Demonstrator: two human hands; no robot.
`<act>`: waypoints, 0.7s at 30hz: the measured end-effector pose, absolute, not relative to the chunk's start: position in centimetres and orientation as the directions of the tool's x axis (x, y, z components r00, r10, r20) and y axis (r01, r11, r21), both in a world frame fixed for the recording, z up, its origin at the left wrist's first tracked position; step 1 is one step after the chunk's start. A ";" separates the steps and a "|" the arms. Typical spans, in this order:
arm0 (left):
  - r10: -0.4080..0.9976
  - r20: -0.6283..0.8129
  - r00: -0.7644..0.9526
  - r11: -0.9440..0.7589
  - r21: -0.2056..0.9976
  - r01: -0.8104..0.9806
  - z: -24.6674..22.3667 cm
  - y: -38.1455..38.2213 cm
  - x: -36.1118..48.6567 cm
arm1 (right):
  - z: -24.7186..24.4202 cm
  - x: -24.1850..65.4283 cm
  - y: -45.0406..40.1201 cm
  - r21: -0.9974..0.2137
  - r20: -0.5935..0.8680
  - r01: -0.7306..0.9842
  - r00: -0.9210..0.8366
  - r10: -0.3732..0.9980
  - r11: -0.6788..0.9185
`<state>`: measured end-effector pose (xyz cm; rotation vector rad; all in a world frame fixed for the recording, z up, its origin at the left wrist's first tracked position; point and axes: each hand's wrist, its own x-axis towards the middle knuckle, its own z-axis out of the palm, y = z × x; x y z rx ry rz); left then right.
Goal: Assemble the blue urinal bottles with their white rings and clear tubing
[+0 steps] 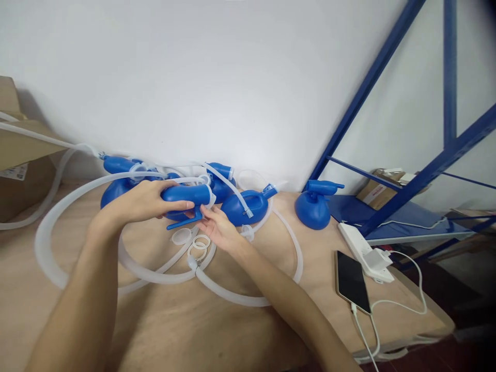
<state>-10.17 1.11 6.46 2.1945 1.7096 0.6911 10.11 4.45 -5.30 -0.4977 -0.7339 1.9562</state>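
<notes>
My left hand (149, 199) is wrapped from above round a blue plastic urinal bottle (188, 195), whose pale-rimmed mouth faces right. My right hand (219, 227) pinches at the underside of that mouth, close to a flat blue strip (182, 224) that sticks out to the lower left. Its fingertips partly hide what they grip. On the table just below lie a clear round cap (181, 236) and white rings (199, 248). A long translucent hose (232, 297) with a connector end (192, 262) loops round under both arms.
More blue bottles (244, 208) with hoses stand along the wall, and a single bottle (312, 209) sits farther right. A phone (352, 281) and a power strip (364, 253) with cables lie at right. Beyond is a blue metal rack (387, 178); a cardboard box (27, 139) is at left.
</notes>
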 end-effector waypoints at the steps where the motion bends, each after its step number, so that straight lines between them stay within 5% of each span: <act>1: 0.960 0.193 0.202 -0.274 0.501 0.821 6.3 1.2 -10.2 | -5.5 10.0 4.3 -0.702 -0.036 -0.620 -0.460 0.887 -0.350; 13: 0.962 0.217 0.167 -0.254 0.481 0.839 6.1 1.6 -9.7 | -5.8 12.1 5.5 -0.849 0.035 -0.486 -0.441 0.897 -0.206; 19: 0.967 0.228 0.111 -0.183 0.325 0.928 6.3 1.6 -9.4 | -6.2 12.5 5.9 -0.944 0.128 -0.330 -0.277 0.952 0.031; 21: 0.972 0.224 0.071 -0.140 0.305 0.942 6.2 1.6 -9.8 | -6.5 12.9 6.1 -0.978 0.119 -0.204 -0.347 0.930 0.049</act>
